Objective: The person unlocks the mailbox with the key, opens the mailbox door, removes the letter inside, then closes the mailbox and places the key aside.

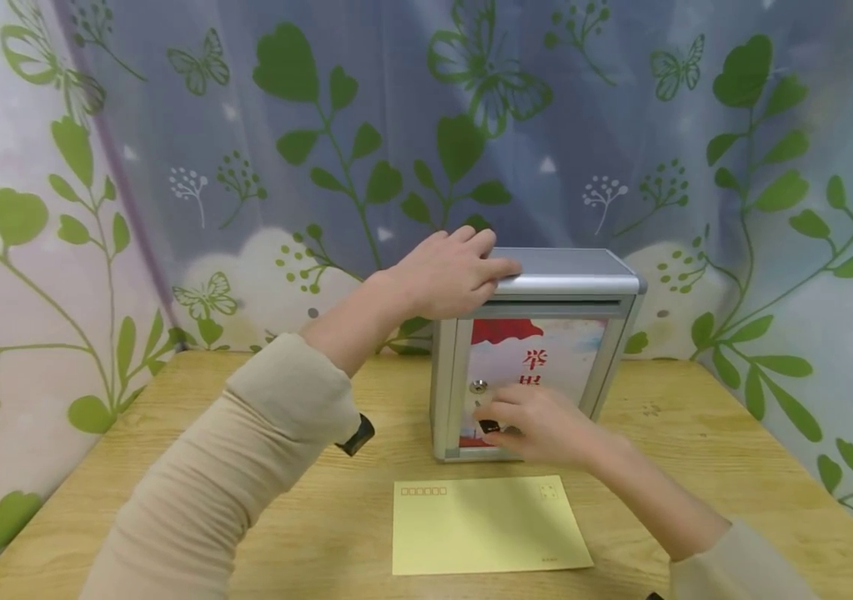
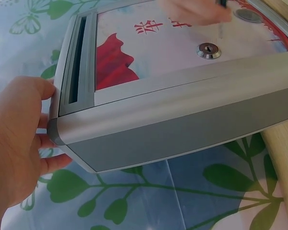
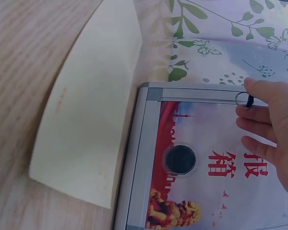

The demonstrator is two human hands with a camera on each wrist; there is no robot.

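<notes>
A grey metal-framed ballot-style box (image 1: 627, 333) stands upright on the table, with a slot near its top and a printed front panel carrying red characters. My left hand (image 1: 447, 271) rests on its top at the left corner, fingers spread across the surface. At the front panel, my right hand (image 1: 539, 423) pinches a small black-headed key (image 3: 250, 100) with a ring between thumb and finger. The key is apart from the round lock (image 2: 209, 51), which sits near the panel's left edge. Whether a blade shows is too small to tell.
A yellow envelope (image 1: 489, 529) lies flat on the wooden table (image 1: 321, 533) just in front of the box. Behind the table hangs a curtain (image 1: 366, 100) with green leaves and butterflies. A dark round window (image 3: 180, 159) is set low in the panel.
</notes>
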